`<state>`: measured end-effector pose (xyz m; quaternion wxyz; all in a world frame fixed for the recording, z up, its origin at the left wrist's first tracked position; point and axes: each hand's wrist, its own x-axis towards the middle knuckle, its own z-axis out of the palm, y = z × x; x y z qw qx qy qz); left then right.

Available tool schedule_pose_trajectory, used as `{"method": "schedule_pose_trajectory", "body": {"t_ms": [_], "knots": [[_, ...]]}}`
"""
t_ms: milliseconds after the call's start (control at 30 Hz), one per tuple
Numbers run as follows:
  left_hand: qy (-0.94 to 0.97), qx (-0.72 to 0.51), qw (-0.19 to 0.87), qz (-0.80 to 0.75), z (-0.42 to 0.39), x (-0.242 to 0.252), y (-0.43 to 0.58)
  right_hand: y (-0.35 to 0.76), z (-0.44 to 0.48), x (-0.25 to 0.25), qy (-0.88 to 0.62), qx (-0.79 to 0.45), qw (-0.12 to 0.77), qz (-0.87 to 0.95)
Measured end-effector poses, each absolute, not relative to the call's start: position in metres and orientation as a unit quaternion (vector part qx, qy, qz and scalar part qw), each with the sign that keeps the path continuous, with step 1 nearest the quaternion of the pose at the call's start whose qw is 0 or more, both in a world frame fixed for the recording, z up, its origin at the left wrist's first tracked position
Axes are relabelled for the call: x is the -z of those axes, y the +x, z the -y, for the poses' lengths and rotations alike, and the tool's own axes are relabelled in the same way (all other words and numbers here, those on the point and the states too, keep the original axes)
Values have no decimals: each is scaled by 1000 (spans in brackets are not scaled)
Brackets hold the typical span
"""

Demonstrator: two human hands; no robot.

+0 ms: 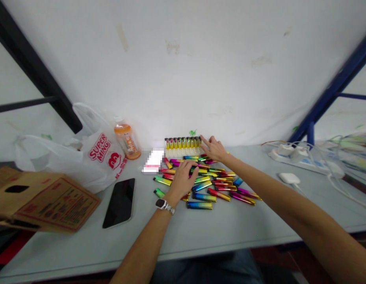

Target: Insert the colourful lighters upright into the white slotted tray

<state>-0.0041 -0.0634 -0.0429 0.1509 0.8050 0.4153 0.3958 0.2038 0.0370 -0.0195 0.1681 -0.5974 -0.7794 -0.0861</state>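
Observation:
A white rack point(184, 152) stands against the wall, its back row filled with several upright yellow lighters point(179, 143). My right hand point(214, 148) is at the rack's right end, fingertips at the last upright lighter; whether it grips that lighter is too small to tell. Before the rack, many shiny multicoloured lighters point(204, 197) lie in a loose pile. Over the pile's left part rests my left hand point(184, 177), fingers curled down among the lighters, a watch on its wrist. What its fingertips hold, if anything, is hidden.
Left of the pile lie a black phone point(119, 203) and a cardboard box point(52, 201). Behind them stand a white plastic bag point(97, 157) and an orange bottle point(128, 141). At the right are a power strip point(307, 162), a white charger point(289, 178) and cables.

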Motion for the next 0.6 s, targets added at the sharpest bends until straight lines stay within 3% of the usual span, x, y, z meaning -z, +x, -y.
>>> {"method": "schedule_pose_trajectory", "body": {"t_ms": [300, 600], "knots": [[838, -366, 143, -379, 70, 42, 12, 278, 27, 43, -638, -51, 378, 668], [859, -318, 96, -390, 76, 41, 31, 284, 62, 54, -644, -75, 334, 685]]}}
